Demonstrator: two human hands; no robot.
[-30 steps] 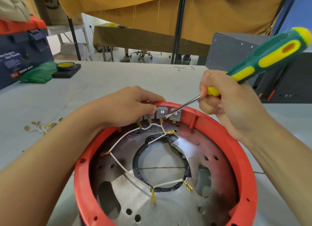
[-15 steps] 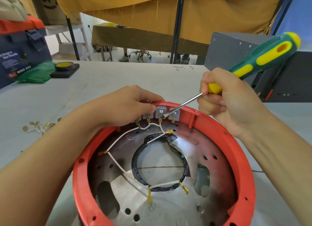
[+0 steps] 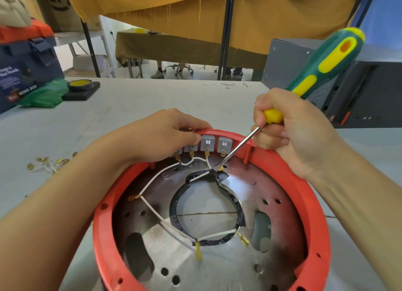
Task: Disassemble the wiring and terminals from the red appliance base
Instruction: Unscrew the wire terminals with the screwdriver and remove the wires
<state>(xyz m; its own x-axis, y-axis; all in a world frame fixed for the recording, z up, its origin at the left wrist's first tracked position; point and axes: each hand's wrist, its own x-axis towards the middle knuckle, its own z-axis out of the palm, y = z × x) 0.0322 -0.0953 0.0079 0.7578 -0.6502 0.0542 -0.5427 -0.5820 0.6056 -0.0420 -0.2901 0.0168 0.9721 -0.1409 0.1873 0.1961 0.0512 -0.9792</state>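
Note:
The red appliance base point(image 3: 313, 206) lies open toward me on the table, a metal plate inside it. White wires point(image 3: 152, 179) with brass terminals run from several grey terminal blocks point(image 3: 207, 144) at its far rim. My left hand point(image 3: 161, 136) grips that far rim beside the blocks, partly hiding the leftmost ones. My right hand point(image 3: 291, 134) holds a green and yellow screwdriver point(image 3: 322, 66); its tip sits low by a brass terminal point(image 3: 220, 168), just under the rightmost block.
Loose brass terminals with wire bits point(image 3: 47, 163) lie on the table at left. A tape roll on a black block point(image 3: 80, 87), green cloth and a blue tool box point(image 3: 24, 73) stand far left. A grey metal case point(image 3: 359, 90) stands at right.
The screwdriver tip has dropped from the face of a grey block down to the brass terminal below the rightmost block, and the handle stands steeper. My left hand stays on the rim.

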